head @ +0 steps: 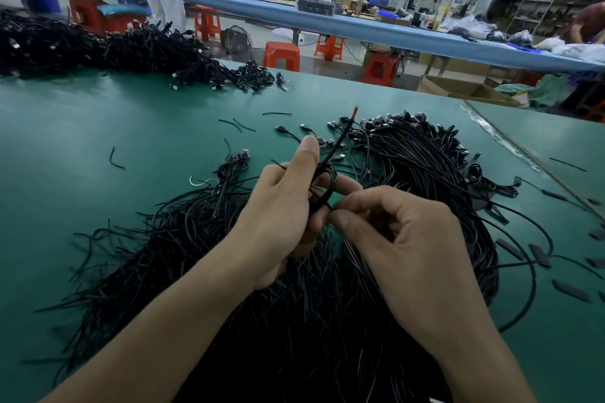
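The green table (98, 127) carries a large near heap of black cables (425, 170) across its near middle, with the plugs bunched at the heap's far end. A far heap of black cables (65, 46) lies along the far left edge and thins into a small cluster (255, 75). Between the 2 heaps lie short black offcuts (112, 158), 1 white wire scrap (192, 180) and 1 small coiled cable (226, 171). Flat black sleeves (571, 290) lie scattered on the right, near a taped seam (501, 137).
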A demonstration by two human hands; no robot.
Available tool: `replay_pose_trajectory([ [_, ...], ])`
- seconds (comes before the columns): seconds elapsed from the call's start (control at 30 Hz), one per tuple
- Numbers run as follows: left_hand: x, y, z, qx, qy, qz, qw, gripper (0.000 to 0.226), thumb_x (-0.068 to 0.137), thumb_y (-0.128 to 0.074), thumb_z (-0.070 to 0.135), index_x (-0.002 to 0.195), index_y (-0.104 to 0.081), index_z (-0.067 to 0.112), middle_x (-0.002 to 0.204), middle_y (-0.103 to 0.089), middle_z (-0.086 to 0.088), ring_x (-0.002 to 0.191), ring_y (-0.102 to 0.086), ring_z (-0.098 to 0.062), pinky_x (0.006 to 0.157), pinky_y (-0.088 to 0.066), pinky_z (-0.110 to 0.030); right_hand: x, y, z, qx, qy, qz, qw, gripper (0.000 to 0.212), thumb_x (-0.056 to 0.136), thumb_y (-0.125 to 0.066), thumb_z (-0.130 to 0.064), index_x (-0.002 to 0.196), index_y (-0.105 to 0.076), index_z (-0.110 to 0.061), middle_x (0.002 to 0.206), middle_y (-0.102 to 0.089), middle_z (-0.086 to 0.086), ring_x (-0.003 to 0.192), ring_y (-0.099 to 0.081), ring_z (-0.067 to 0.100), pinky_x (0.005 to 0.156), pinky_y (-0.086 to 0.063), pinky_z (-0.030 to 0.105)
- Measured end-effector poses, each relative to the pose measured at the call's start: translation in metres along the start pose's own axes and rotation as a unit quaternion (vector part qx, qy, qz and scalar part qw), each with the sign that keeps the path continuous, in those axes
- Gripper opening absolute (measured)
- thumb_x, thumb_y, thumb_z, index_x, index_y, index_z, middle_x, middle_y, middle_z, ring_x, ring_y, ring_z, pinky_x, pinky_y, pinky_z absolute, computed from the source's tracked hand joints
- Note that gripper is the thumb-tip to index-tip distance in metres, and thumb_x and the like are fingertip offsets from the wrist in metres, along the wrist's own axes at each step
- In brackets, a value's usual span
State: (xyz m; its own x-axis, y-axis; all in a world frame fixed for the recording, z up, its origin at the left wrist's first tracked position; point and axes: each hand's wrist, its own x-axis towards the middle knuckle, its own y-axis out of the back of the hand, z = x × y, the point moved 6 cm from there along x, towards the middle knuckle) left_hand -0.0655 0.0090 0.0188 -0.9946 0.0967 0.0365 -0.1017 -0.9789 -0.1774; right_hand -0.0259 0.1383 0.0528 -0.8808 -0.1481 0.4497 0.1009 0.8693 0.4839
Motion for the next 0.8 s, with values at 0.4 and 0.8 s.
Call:
replay_pose_trajectory([
  [0.4, 0.004, -0.004, -0.01, 0.089, -0.007, -0.009, 0.996, 0.059, 0.102, -0.044, 0.044, 0.05, -0.036, 0.018, 0.039, -0.026, 0.001, 0.031, -0.017, -0.012, 0.041, -0.019, -0.015, -0.006, -0.013, -0.023, -0.23, 0.192, -0.003, 0.954, 0.013, 0.096, -0.059, -0.017, 0.087, -0.067, -0.013, 0.087, -0.054, -0.004, 0.084, -0.049, 0.018, 0.075, -0.044, 0.029],
  [0.8, -0.011, -0.015, -0.018, 0.039, 0.163, -0.181, 0.969, 0.057, 0.091, -0.036, 0.068, 0.053, -0.04, 0.026, 0.052, -0.022, 0.008, 0.039, -0.013, -0.007, 0.037, -0.014, -0.01, -0.001, -0.002, -0.018, -0.18, 0.188, 0.007, 0.965, 0.014, 0.095, -0.059, -0.02, 0.088, -0.07, -0.014, 0.086, -0.062, -0.005, 0.082, -0.055, 0.016, 0.077, -0.043, 0.021],
])
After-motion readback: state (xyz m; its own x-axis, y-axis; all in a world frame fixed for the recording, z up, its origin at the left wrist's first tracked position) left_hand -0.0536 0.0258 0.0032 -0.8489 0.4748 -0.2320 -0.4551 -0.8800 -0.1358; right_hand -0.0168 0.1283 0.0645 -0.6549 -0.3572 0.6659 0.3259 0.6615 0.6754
